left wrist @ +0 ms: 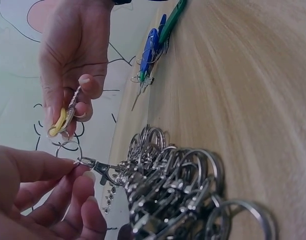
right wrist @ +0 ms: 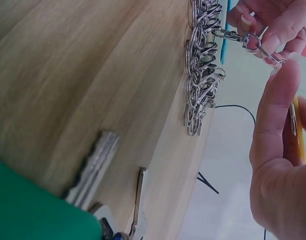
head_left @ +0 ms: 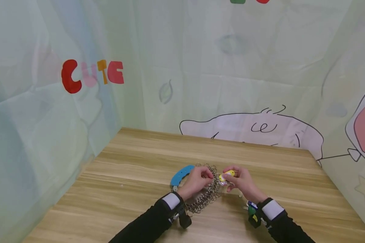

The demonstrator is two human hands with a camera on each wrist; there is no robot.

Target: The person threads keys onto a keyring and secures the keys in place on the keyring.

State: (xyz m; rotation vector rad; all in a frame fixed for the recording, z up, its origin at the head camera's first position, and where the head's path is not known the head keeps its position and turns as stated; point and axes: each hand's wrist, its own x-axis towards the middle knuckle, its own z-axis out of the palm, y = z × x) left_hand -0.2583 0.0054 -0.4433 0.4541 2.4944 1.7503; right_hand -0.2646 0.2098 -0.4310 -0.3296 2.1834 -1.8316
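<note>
A large key-holder ring with a blue handle [head_left: 181, 174] lies on the table, carrying a dense row of metal clips and split rings [head_left: 207, 196]. My left hand [head_left: 197, 182] is over it, and in the left wrist view its thumb and finger pinch a swivel snap hook [left wrist: 97, 166] that hangs from the row. Just to the right, my right hand [head_left: 243, 182] holds a yellow-tagged key [head_left: 230, 173] in curled fingers. Its fingertips meet the small split ring [right wrist: 267, 54] at the hook's end. Whether the key's ring is threaded there cannot be told.
Keys with green [head_left: 253, 214] and blue [left wrist: 149, 50] tags lie on the wooden table [head_left: 124, 189] near my right wrist. Printed curtains [head_left: 231, 77] stand along the table's back and sides.
</note>
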